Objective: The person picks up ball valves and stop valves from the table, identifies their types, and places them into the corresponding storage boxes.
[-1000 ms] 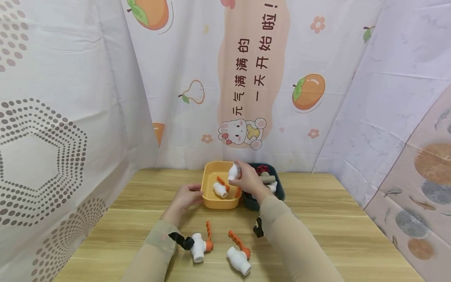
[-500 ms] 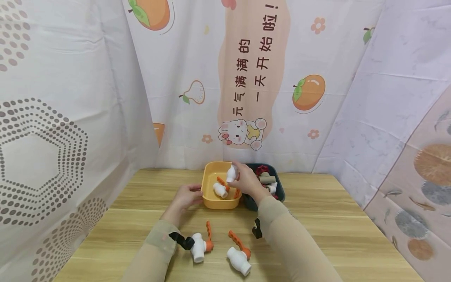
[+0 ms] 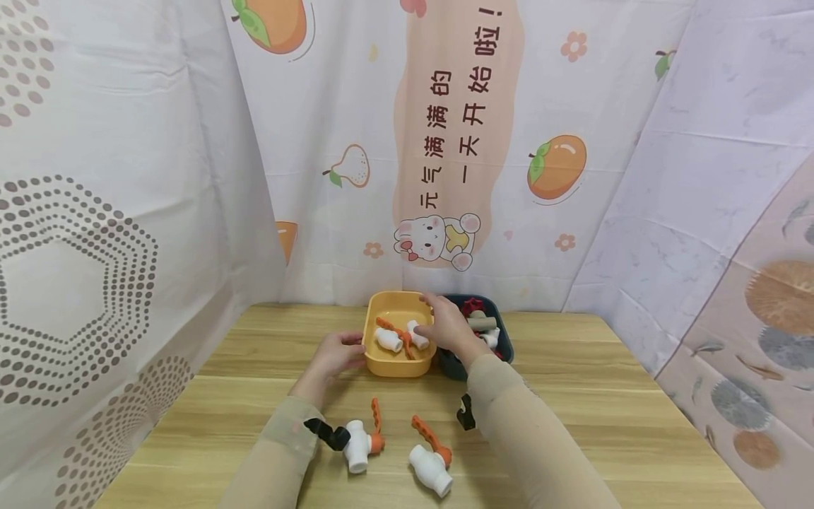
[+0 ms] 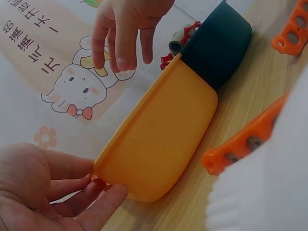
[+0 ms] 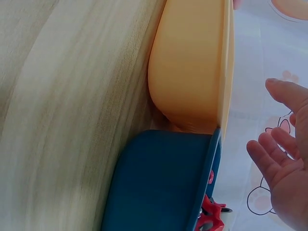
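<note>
My left hand holds the left end of the yellow plastic bin; in the left wrist view its thumb lies on the bin's outer wall and a fingertip is at the rim. Over the bin's right side, my right hand has nothing in its grasp; the right wrist view shows its fingers spread apart. Inside the bin lie two white ball valves with orange handles, a left valve and a right valve partly overlapped by the right hand.
A dark teal bin with red-handled and grey fittings stands against the yellow bin's right side. Nearer on the wooden table lie two more orange-handled valves, one left and one right. A printed curtain hangs behind.
The right hand lowered the white ball valve into the yellow bin and let it go; its fingers have opened. The valve there before has shifted left. The left hand stays put.
</note>
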The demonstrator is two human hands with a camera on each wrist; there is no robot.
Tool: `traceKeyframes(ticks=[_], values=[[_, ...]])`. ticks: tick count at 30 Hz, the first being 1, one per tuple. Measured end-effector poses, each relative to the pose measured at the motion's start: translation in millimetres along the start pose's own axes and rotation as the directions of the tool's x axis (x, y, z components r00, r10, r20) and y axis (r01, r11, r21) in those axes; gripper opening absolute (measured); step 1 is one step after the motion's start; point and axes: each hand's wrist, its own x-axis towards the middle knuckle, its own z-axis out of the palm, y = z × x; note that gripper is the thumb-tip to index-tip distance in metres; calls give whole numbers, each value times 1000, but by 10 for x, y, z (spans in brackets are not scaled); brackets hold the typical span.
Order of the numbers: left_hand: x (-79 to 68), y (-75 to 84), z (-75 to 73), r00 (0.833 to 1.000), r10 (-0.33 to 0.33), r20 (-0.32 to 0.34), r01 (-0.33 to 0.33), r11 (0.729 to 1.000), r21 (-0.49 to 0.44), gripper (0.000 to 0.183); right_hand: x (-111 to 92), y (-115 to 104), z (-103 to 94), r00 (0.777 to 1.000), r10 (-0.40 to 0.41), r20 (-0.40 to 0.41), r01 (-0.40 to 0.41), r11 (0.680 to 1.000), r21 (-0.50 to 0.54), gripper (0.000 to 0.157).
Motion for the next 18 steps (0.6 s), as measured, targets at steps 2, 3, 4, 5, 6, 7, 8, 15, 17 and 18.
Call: traceKeyframes(ticks=[2, 3, 4, 5, 6, 7, 8, 15, 17, 18], values=[[-7, 5, 2, 1000, -4, -1, 4, 1000, 1, 46, -4, 1, 9, 1000, 14, 9, -14, 1000, 6, 66], [-11, 7, 2, 1000, -5, -2, 5, 1000, 3, 46, -8, 1, 12, 1000, 20, 12, -20, 1000, 8, 66], [-14, 8, 2, 1000, -5, -2, 5, 1000, 4, 46, -11, 2, 12, 1000, 26, 14, -26, 1000, 9, 66], [-16, 9, 2, 1000, -5, -3, 5, 1000, 4, 46, -15, 1, 12, 999, 30, 15, -30, 1000, 9, 66], [-17, 10, 3, 1000, -4, -4, 4, 1000, 4, 46, -19, -1, 10, 999, 33, 15, -33, 999, 8, 66], [-18, 12, 3, 1000, -3, -3, 3, 1000, 4, 46, -22, -3, 7, 999, 35, 15, -35, 999, 9, 66], [-18, 13, 4, 1000, -1, -3, 1, 1000, 4, 46, -25, -5, 4, 999, 36, 13, -36, 999, 8, 66], [-8, 15, 4, 1000, -5, -3, 5, 1000, 4, 45, -35, -9, -10, 1000, 19, 10, -19, 1000, -7, 65], [-8, 17, 3, 1000, -7, -6, 7, 1000, 2, 45, -41, -7, -11, 1000, 18, 12, -18, 1000, -10, 65], [-9, 18, 2, 1000, -4, -7, 4, 1000, 6, 45, -43, -6, -13, 1000, 17, 13, -17, 1000, -11, 65]])
